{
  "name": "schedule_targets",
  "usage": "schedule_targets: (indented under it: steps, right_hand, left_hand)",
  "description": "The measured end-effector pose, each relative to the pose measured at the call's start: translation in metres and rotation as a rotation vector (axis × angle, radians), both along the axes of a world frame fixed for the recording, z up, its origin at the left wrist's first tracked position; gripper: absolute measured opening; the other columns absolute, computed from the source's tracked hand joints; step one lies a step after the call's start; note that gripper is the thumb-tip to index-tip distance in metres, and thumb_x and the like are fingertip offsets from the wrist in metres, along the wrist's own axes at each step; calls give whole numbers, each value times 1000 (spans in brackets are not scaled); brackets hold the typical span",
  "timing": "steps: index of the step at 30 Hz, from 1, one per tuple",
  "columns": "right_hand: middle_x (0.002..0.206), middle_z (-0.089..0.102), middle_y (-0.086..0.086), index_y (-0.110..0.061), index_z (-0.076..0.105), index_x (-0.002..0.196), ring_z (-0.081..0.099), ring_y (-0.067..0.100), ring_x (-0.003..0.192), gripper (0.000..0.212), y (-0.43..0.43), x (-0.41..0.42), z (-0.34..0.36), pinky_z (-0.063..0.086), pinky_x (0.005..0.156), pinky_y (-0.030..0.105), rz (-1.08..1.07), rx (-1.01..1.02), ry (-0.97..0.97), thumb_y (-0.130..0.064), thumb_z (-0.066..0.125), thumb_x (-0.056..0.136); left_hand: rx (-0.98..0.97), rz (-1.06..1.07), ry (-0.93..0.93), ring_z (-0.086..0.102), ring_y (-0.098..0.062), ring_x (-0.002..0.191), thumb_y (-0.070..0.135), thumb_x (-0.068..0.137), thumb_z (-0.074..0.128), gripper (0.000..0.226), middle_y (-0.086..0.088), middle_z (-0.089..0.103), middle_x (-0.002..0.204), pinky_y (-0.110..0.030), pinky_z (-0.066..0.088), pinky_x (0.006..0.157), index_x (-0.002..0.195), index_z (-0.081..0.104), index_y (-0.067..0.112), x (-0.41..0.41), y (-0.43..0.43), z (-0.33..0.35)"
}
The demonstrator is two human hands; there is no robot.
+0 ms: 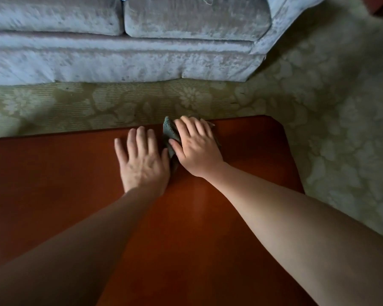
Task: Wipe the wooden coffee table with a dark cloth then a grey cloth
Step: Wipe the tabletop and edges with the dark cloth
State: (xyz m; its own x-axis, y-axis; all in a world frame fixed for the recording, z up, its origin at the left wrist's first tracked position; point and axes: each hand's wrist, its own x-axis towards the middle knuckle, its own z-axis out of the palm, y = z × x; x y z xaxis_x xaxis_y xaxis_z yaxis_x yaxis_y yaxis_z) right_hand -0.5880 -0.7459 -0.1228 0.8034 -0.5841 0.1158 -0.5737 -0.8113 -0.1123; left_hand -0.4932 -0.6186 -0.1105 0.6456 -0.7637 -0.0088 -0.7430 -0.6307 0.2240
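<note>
Right hand (197,146), fingers together, presses bunched grey-green cloth (170,133) at far edge of reddish wooden coffee table (53,173); left hand (142,161) flat, fingers loosely spread; advise overlapping strokes.

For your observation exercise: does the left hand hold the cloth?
No, the left hand lies flat on the table; the right hand presses the cloth.

A pale velvet sofa (124,40) stands on floral patterned carpet (329,107).

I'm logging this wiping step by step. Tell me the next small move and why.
Probably draw the right hand and the cloth it presses back toward the near edge: both sit at the far edge of the table, with bare wood nearer.
</note>
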Motion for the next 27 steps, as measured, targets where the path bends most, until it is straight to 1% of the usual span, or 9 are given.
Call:
schedule_targets:
  steps: [3,11,14,17,20,22,24,25,27]
  right_hand:
    - [149,55,11,-8,53,145,48,32,138,57,-26,-30,-2,33,120,51,-45,-34,-16,-47,41,105]
    - [157,48,12,-10,46,150,39,31,147,62,-96,-105,5,25,125,53,-254,29,127,-52,28,108]
    - [157,46,10,-11,44,150,38,30,148,66,-115,-127,9,24,125,55,-379,16,164,-55,21,107]
    - [162,39,9,-12,38,154,30,28,153,64,-117,-130,10,17,127,58,-483,28,188,-53,22,108]
    - [169,27,13,-8,29,160,18,28,159,65,-99,-111,8,8,129,58,-566,76,174,-49,24,109]
    - [169,27,14,-7,29,160,18,28,159,66,-82,-98,8,8,129,56,-522,78,164,-48,26,110]
    - [169,30,15,-6,30,160,19,28,159,66,-63,-88,8,12,130,55,-414,69,164,-48,25,109]
    - [168,31,15,-5,30,161,20,28,159,68,-53,-83,8,13,130,54,-368,68,167,-48,23,108]
    - [168,32,15,-5,29,161,20,29,159,72,-31,-66,9,15,129,54,-316,75,166,-50,18,107]
  left_hand:
    - [35,17,-11,19,-31,155,48,106,27,60,-16,30,165,-61,6,125,157,32,14,-32,-30,-5]
    - [6,42,-22,23,-34,152,43,107,34,56,-19,33,160,-62,11,124,153,36,12,-38,-31,-8]
    - [0,42,-23,25,-35,151,43,106,35,56,-20,35,159,-62,11,124,152,38,12,-37,-32,-7]
    - [-24,44,-28,27,-35,150,43,106,36,55,-20,36,158,-62,12,124,151,39,11,-37,-32,-7]
    - [-84,57,-18,30,-34,149,41,106,36,51,-17,40,156,-60,13,125,148,43,12,-37,-31,-7]
    - [-181,82,35,34,-31,147,37,105,37,47,-14,45,151,-57,12,126,144,50,14,-34,-31,-6]
    - [-307,78,149,40,-29,141,32,104,37,43,-10,52,142,-53,14,126,140,55,14,-29,-25,-5]
    - [-387,57,236,44,-28,136,29,104,37,42,-9,54,137,-52,18,125,139,56,14,-26,-19,-3]
    - [-536,34,429,47,-25,127,22,104,39,38,-7,57,130,-47,32,118,136,58,12,-15,1,2]
